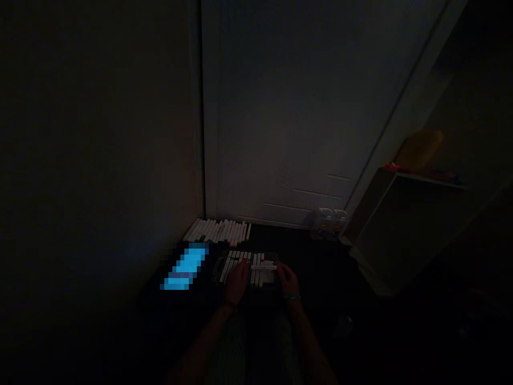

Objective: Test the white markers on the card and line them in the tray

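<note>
In dim light, a white marker [263,267] is stretched sideways between my two hands, above an open case. My left hand [237,280] is closed around its left end. The fingers of my right hand [287,279] pinch its other end. Beneath lies the dark-rimmed marker case [218,263], where several white markers [256,276] stand side by side in a row. Some of them are hidden behind my left hand.
A long row of loose white markers [218,231] lies behind the case, against the wall. To the left glows a pixelated blue screen [185,268]. Two clear containers [328,225] stand at the back right, near a shelf unit [372,230].
</note>
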A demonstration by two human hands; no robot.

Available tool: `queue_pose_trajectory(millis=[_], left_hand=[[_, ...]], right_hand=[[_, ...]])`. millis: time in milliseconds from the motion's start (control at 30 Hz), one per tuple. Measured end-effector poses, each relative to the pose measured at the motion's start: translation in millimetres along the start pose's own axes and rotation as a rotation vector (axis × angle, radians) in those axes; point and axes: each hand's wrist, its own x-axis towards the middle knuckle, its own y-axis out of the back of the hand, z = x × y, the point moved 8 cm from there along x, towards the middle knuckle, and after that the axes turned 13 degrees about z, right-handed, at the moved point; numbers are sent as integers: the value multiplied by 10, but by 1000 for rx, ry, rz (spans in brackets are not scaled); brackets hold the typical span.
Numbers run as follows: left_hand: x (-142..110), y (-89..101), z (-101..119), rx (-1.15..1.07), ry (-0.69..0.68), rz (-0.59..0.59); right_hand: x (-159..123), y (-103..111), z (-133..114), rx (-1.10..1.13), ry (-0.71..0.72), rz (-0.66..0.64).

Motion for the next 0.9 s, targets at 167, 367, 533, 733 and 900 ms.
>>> queue_pose_trajectory(millis=[167,367,533,733,900], left_hand=[[0,17,30,-29,-4,6],[7,21,48,-52,6,-15],[11,44,91,-56,15,-21],[49,159,239,-102,-26,11],[64,307,510,-60,-231,64]], right_hand=[[2,6,44,-2,25,-5],[5,-3,39,6,28,-20],[-2,-2,75,-16,16,-11],[35,59,139,-47,31,47],[53,127,135,-56,42,132]])
